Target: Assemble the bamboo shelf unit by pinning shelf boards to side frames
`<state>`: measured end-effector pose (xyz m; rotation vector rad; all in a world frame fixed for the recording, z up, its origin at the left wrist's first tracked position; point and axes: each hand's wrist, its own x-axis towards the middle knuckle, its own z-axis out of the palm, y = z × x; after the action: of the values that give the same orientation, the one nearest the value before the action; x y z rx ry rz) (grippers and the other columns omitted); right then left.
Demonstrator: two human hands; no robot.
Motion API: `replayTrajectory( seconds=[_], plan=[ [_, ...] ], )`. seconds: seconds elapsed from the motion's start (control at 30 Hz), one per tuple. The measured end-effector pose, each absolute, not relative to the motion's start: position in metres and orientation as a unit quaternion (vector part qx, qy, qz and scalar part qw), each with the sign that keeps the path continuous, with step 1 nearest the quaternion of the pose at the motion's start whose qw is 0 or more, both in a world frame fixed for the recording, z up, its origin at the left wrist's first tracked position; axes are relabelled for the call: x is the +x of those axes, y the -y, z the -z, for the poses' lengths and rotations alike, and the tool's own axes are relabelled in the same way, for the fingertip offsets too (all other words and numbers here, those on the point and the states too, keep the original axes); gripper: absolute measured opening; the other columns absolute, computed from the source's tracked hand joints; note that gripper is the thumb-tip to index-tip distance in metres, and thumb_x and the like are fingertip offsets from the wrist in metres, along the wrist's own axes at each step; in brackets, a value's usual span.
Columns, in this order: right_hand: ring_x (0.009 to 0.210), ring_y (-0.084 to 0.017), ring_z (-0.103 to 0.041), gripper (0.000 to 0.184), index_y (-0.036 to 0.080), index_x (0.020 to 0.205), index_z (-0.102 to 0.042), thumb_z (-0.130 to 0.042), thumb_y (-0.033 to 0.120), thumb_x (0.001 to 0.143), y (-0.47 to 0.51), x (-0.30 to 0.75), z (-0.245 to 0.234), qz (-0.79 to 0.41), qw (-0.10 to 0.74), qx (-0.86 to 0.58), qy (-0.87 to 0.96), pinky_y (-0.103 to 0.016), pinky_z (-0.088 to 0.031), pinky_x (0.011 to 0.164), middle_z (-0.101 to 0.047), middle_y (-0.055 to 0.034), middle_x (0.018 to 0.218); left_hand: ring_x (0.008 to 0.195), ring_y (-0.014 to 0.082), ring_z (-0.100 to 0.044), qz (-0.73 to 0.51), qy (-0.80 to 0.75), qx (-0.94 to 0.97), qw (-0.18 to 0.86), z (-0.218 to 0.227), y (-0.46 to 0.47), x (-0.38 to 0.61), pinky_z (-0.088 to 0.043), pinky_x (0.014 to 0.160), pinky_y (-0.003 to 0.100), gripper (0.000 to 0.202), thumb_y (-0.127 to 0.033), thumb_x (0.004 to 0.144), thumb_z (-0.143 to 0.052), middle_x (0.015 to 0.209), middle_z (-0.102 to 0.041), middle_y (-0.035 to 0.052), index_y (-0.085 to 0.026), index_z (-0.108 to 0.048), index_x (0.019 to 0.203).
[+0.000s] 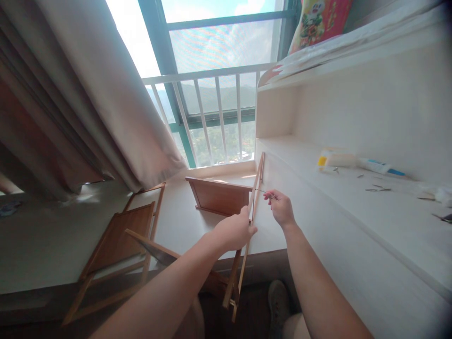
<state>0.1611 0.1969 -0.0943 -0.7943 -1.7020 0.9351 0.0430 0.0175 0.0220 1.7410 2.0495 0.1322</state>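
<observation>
Left hand [235, 230]: grip closed around the upper rail of a slender light-brown wooden frame [254, 188], thumb on top and fingers wrapped round the far side. The frame stands tilted on edge. Its top end leans against the front of the white built-in shelf [353, 207], and its foot hangs low near a grey shoe [277, 295].

Right hand [281, 207]: grip pinched shut, fingertips holding a thin grey metal rod [263, 190]. The rod points left, and its tip is at the rail just above the left hand. Whether it actually enters the wood cannot be told.

Behind the frame, a brown wooden panel [219, 197] stands on the white window ledge [183, 221]. A second brown panelled frame [120, 240] lies flat further left, half over the ledge edge.

On the shelf, well apart from both hands: a white tube with a blue end [379, 166], a yellow-and-white package [334, 157] and small scattered metal screws [377, 189].

Beige curtain [106, 94] hangs at left. White window railing [212, 113] behind.
</observation>
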Motion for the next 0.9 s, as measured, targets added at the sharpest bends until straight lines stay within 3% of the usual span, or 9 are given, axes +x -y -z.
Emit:
replayTrajectory(
  seconds=[0.7, 0.9],
  plan=[
    [0.066, -0.017, -0.055, 0.03, 0.018, 0.081, -0.068, -0.05, 0.04, 0.091, -0.2028, 0.1614, 0.0938, -0.312, 0.515, -0.306, 0.737, -0.029, -0.043, 0.065, -0.066, -0.0039, 0.075, 0.096, 0.034, -0.066, -0.043, -0.739, 0.634, 0.224, -0.0182, -0.0182, 0.0403, -0.049, 0.075, 0.037, 0.061, -0.048, 0.083, -0.052, 0.11, -0.068, 0.0169, -0.019, -0.032, 0.133],
    [0.061, -0.016, -0.054, 0.034, 0.017, 0.081, -0.068, -0.048, 0.043, 0.091, -0.1992, 0.1583, 0.0892, -0.336, 0.514, -0.328, 0.718, -0.027, -0.041, 0.058, -0.064, -0.0037, 0.068, 0.095, 0.0341, -0.066, -0.041, -0.739, 0.634, 0.224, -0.019, -0.0185, 0.0399, -0.049, 0.073, 0.037, 0.062, -0.049, 0.083, -0.052, 0.109, -0.068, 0.0171, -0.018, -0.031, 0.133]
  ],
)
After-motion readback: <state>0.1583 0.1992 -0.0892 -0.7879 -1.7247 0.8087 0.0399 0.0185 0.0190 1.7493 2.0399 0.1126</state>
